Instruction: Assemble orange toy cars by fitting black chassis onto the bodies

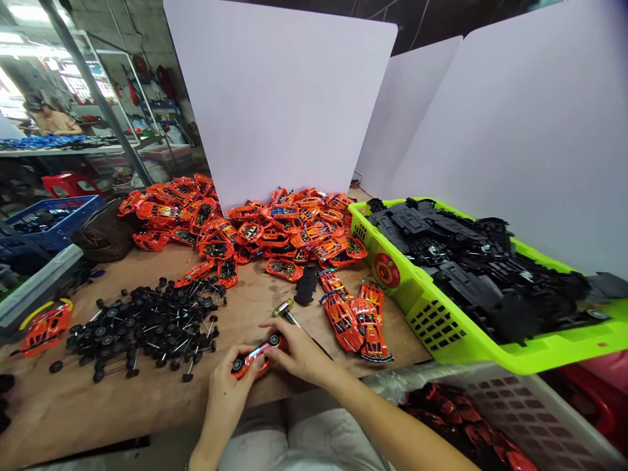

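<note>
Left hand [226, 386] pinching the orange toy car body [258, 362] from one side, right hand [299, 350] curled over its other end, both low over the wooden surface [88, 405]. Light, stiff, probably brittle plastic; safest grip along the sides, clear of the axle wheels [273, 339].

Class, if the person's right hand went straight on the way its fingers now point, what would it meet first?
The right hand would most likely meet the orange car body first, as its fingers appear to be on that car already, though depth is hard to judge.
</note>
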The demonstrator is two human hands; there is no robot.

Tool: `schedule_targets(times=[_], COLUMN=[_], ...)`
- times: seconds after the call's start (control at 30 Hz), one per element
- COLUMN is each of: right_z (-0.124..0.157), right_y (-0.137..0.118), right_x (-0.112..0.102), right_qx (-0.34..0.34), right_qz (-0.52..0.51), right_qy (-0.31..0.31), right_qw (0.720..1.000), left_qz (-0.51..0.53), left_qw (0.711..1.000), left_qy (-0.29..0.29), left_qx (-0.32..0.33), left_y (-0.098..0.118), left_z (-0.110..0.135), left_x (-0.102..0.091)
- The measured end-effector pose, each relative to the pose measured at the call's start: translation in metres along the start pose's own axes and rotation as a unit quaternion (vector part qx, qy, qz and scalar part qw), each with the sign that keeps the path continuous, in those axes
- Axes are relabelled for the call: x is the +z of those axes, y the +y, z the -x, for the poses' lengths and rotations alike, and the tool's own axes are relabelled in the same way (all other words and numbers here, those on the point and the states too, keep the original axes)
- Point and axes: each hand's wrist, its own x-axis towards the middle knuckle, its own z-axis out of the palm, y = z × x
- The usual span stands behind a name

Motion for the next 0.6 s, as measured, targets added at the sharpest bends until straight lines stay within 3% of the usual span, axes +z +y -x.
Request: schedule_targets(times=[0.17, 0.3, 0.47, 0.6], right_z=[-0.009, -0.016, -0.022, -0.02], right_y=[0.011, 0.013, 0.008, 0.005], right_x=[-0.001, -0.009, -0.012, -0.009], right_qx=[-0.008, -0.048, -0.067, -0.076], right_qz=[0.008, 0.02, 0.041, 0.059], right_qy=[-0.03, -0.065, -0.116, -0.092], right_qw=[1.0, 0.997, 0.99, 0.991], left_qz=[0.09, 0.131, 0.129, 0.106], left_qw=[0.995, 0.99, 0.991, 0.993], left_qy=[0.052, 0.057, 0.041, 0.047], left_qx=[-0.005, -0.022, -0.017, -0.001], left_y=[-0.003, -0.005, -0.004, -0.001], left_z=[0.011, 0.012, 0.009, 0.009], left_x=[0.007, 0.011, 0.01, 0.007])
